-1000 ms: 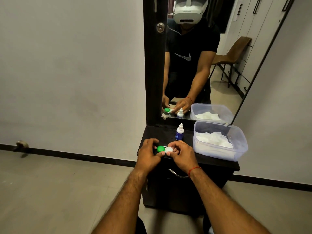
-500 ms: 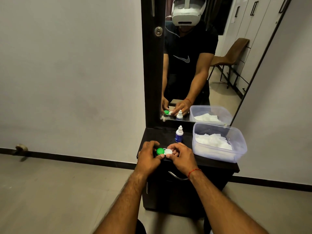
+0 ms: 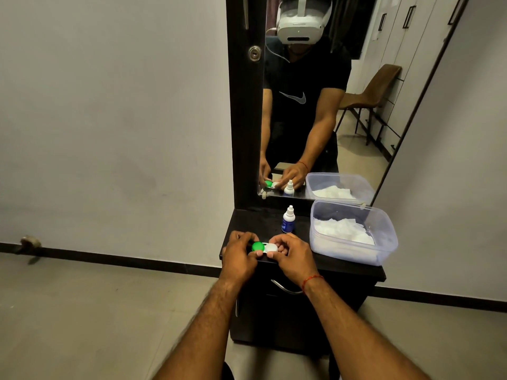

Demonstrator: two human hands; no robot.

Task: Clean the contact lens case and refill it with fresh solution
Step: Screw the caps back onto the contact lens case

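A person's 2 hands meet over a contact lens case (image 3: 264, 247) lying at the front edge of a dark cabinet top (image 3: 255, 218), below a mirror (image 3: 356, 149). The left hand (image 3: 238, 256) curls its fingers closely round the end with the green cap (image 3: 258, 246), thumb at its near side. The right hand (image 3: 290, 253) pinches the white cap (image 3: 271, 247) with bent fingers. Both caps look screwed on, so cleaning has likely not begun. Just behind stands a small capped solution bottle (image 3: 287, 223); to the right, a clear plastic tub (image 3: 356, 253) holds white tissues. Risks: a loosened cap could slip off the edge to the floor, old liquid could spill if the case tilts, and knuckles could topple the bottle.
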